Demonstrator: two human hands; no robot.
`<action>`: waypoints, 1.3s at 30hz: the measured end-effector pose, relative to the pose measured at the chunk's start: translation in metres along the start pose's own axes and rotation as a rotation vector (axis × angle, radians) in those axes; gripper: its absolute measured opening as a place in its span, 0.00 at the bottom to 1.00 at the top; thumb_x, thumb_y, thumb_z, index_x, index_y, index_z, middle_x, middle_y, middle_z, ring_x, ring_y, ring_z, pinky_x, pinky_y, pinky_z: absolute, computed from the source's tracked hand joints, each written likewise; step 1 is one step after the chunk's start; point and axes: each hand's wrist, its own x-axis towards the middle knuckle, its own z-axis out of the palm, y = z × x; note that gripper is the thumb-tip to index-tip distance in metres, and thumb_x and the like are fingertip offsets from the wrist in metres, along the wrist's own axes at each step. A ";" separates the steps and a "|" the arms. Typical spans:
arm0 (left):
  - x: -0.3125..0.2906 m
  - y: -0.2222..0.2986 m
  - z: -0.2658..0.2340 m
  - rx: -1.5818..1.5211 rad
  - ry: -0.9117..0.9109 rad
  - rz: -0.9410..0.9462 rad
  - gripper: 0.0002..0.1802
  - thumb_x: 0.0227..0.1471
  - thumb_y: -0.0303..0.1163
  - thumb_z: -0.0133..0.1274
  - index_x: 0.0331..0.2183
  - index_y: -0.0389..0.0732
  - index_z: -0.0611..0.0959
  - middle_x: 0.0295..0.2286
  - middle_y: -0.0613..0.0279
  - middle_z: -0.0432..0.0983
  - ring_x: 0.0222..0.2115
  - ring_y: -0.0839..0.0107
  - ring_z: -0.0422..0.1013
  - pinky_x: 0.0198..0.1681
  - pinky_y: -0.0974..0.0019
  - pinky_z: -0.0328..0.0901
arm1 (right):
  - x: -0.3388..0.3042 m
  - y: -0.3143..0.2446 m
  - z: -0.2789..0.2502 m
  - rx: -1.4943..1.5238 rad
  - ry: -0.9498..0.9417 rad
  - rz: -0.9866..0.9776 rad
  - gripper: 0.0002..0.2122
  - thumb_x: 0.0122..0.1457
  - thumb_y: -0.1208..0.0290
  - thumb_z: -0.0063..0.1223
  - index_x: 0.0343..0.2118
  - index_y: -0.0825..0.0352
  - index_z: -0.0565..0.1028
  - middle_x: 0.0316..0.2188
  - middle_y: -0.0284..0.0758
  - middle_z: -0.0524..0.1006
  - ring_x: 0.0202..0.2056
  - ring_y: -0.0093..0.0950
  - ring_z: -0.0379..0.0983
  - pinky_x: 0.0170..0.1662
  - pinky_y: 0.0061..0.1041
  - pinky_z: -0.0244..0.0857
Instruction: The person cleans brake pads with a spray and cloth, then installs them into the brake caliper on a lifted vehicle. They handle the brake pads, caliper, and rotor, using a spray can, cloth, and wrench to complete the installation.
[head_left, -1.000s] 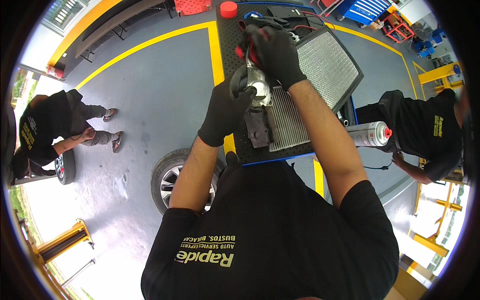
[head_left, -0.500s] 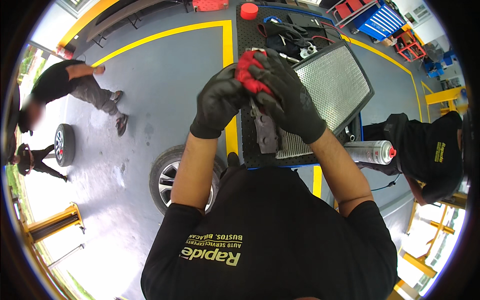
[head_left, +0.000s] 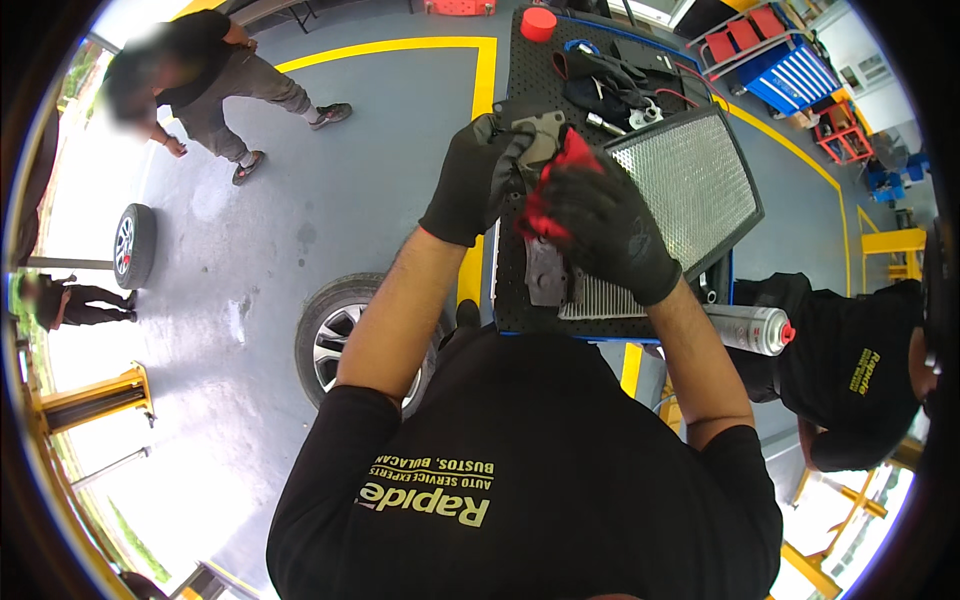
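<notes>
Both of my hands wear black gloves and are raised over the black perforated tabletop [head_left: 535, 60]. My left hand [head_left: 473, 185] is closed on the edge of a grey brake pad [head_left: 541, 137], its flat face turned up. My right hand [head_left: 612, 228], a little blurred by motion, is closed on a red cloth [head_left: 573, 152] beside the brake pad. Whether the cloth touches the pad I cannot tell. Just below my hands a second brake pad [head_left: 546, 274] lies on the tabletop. To the right of it rests a pleated filter [head_left: 603, 300], partly under my right hand.
A framed mesh-faced panel [head_left: 690, 170] lies right of my hands. Beyond are black gloves [head_left: 600, 85], a socket tool [head_left: 605, 124] and a red round container [head_left: 538, 25]. A spray can [head_left: 750, 328] stands near my right forearm. A wheel [head_left: 335, 340] lies at left; co-workers are on both sides.
The brake pad, earlier mostly covered by my hands and the red cloth, now shows in my left hand. My right hand with the cloth has shifted right and down. A co-worker at left has moved.
</notes>
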 end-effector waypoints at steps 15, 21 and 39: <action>0.001 0.018 0.009 0.318 0.071 0.011 0.10 0.59 0.28 0.57 0.39 0.31 0.82 0.29 0.59 0.81 0.29 0.75 0.74 0.35 0.65 0.69 | 0.035 0.038 -0.062 0.050 0.719 0.869 0.15 0.55 0.73 0.63 0.47 0.64 0.81 0.48 0.39 0.80 0.48 0.41 0.77 0.51 0.39 0.71; 0.007 -0.004 -0.003 0.825 -0.002 0.465 0.15 0.62 0.32 0.55 0.47 0.32 0.83 0.37 0.63 0.82 0.36 0.75 0.75 0.40 0.65 0.71 | 0.029 -0.028 0.020 -0.235 -0.064 0.333 0.18 0.51 0.71 0.63 0.47 0.57 0.80 0.48 0.35 0.77 0.53 0.37 0.74 0.54 0.45 0.67; 0.011 0.013 0.028 0.400 0.243 0.331 0.09 0.60 0.30 0.54 0.35 0.32 0.81 0.26 0.56 0.80 0.27 0.70 0.75 0.32 0.61 0.69 | 0.038 -0.027 0.004 -0.199 0.205 0.302 0.18 0.46 0.76 0.63 0.43 0.60 0.81 0.41 0.32 0.77 0.45 0.40 0.74 0.48 0.40 0.70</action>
